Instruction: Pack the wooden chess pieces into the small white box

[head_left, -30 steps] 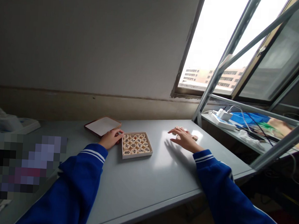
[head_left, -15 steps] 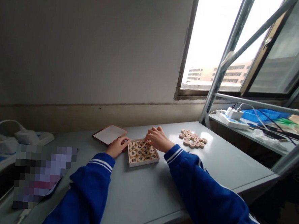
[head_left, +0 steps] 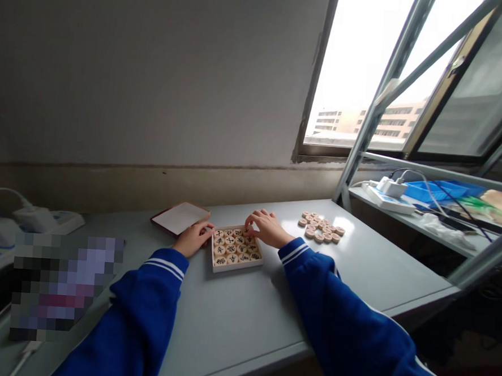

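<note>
A shallow, pale open box (head_left: 214, 268) holds rows of round wooden xiangqi pieces (head_left: 230, 249) with dark characters on them. My left hand (head_left: 192, 238) lies at the box's left side, its fingertips curled against the far left corner. Over the far right corner is my right hand (head_left: 268, 229), with thumb and forefinger pinched at a piece there; the other fingers are bent above. Behind my left hand, the box lid (head_left: 181, 218) lies with its white inside up and a dark red edge.
More xiangqi pieces (head_left: 320, 229) lie in a cluster to the right on the grey table (head_left: 234, 323). A charging phone, blurred out (head_left: 70, 290), and a power strip (head_left: 68, 222) are at the left. A metal frame post (head_left: 365, 127) rises at the table's back right corner.
My right hand has shifted slightly right over the box, to its far right corner, uncovering more of the back row. My left hand stays at the box's side. The view has moved slightly.
</note>
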Available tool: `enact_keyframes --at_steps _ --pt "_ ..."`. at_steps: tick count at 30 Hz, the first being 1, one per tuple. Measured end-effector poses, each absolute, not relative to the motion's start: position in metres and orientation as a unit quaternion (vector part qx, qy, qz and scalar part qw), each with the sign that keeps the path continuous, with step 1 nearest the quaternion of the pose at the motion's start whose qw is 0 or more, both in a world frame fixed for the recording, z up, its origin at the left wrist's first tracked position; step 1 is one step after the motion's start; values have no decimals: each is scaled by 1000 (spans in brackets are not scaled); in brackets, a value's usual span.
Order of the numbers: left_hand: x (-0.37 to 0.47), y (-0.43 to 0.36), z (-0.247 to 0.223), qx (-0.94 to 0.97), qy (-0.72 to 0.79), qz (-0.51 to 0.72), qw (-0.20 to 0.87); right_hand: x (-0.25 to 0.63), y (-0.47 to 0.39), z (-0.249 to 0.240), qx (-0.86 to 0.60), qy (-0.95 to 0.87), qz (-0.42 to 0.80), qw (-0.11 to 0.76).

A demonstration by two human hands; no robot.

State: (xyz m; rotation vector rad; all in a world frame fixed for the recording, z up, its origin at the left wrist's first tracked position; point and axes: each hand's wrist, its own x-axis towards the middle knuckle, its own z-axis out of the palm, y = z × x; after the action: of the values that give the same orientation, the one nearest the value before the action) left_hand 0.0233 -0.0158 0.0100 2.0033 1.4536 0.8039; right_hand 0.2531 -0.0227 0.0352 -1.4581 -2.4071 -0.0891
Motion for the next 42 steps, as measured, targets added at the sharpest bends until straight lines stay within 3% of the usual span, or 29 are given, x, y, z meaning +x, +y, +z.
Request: enact_keyframes --at_steps 11,16,23,31,38,42 --pt "24 -17 11 740 543 296 264 264 -20 38 -522 -821 17 232" --pt "24 -16 11 744 541 296 257 285 -17 36 -595 -784 -12 176" --pt "24 -17 13 748 548 281 249 288 -20 36 -577 -805 -52 127" --pt "23 -15 9 737 538 306 273 334 -22 48 -680 -710 -129 127" --pt "24 -18 13 738 541 304 266 268 -33 45 -463 -875 -8 144" --pt "24 -19 13 735 545 306 263 251 -38 42 -462 -879 -6 119"
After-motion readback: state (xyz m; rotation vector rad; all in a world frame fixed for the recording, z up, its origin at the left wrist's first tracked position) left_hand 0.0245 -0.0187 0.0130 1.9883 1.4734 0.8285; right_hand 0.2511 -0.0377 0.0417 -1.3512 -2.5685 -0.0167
